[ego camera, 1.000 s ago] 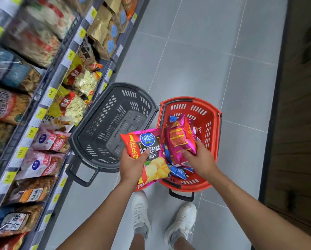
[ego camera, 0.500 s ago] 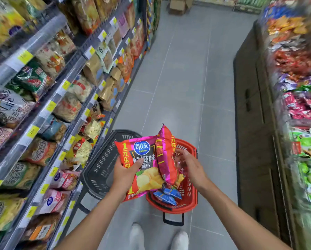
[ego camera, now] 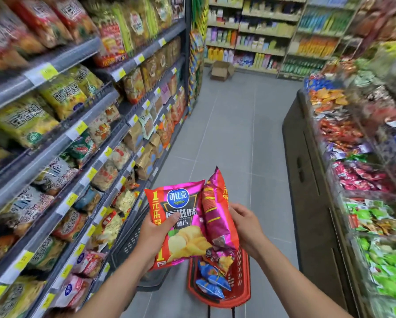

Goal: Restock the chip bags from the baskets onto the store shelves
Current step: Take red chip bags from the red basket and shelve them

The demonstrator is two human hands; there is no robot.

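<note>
- Grey floor tiles (ego camera: 233, 134) ran down a shop aisle, with stocked shelves (ego camera: 61, 53) along the left and a low counter (ego camera: 307, 180) heaped with snack packets on the right.
- Two chip bags were held up above the baskets, low in the middle of the view: a red bag (ego camera: 181, 216) facing the camera and a pink bag (ego camera: 217, 214) touching its right edge, turned partly sideways.
- The left hand (ego camera: 155, 232) grasped the red bag at its left edge, thumb pressed across the front.
- The right hand (ego camera: 245, 228) grasped the pink bag at its right edge, fingers curled around it.
- A red basket (ego camera: 243, 292) stood on the floor under the right hand, with blue bags (ego camera: 209, 278) and other packets inside.
- A grey basket (ego camera: 132, 244) stood just left of it by the foot of the shelves, mostly hidden behind the left arm and the red bag.
- An open box (ego camera: 221, 70) sat on the floor at the aisle's far end.
</note>
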